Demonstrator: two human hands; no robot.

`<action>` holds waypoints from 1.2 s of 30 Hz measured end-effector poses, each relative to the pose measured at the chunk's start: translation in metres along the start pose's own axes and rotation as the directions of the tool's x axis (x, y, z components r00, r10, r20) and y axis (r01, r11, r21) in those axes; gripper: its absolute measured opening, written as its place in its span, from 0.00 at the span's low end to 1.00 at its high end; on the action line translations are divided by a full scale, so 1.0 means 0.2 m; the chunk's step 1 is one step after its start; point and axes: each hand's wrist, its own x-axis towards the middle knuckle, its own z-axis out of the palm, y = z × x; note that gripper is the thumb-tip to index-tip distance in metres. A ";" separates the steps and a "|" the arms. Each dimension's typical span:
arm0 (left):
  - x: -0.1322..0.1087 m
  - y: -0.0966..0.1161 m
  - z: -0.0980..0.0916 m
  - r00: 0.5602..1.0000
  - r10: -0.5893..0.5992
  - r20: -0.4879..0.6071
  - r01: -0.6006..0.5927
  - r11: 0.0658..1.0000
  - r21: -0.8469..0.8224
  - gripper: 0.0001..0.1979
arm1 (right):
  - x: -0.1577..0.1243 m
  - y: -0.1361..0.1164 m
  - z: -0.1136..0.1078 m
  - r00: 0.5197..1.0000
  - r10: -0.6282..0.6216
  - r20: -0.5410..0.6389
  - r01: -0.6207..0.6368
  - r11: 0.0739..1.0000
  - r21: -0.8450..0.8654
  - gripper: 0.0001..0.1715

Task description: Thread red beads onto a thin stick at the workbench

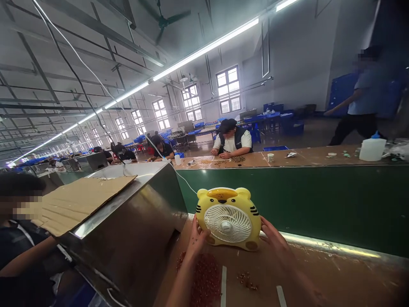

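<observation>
Both my hands grip a yellow tiger-shaped desk fan (228, 217) by its sides, holding it upright just above the bench. My left hand (198, 241) has its fingers on the lower left edge, and my right hand (275, 238) is on the lower right edge. The fan has a white round grille, black stripes and small round ears. Below it, a heap of red beads (204, 277) lies on the brown workbench (319, 273), with a smaller scatter of brown beads (246, 280) to the right. Two white strips (223, 286) mark the bench.
A steel hood (128, 221) with a cardboard sheet (83, 202) on top stands at left, beside a seated co-worker (22, 238). A green partition (287, 204) runs behind the bench. Beyond it are a seated worker (231, 140), a white bottle (372, 148) and a person walking (361, 98).
</observation>
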 end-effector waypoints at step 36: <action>-0.90 -0.19 -0.58 0.992 0.128 -0.012 -0.049 0.460 0.886 0.15 | -0.87 0.04 -0.01 0.904 0.017 0.427 0.219 0.840 -0.497 0.22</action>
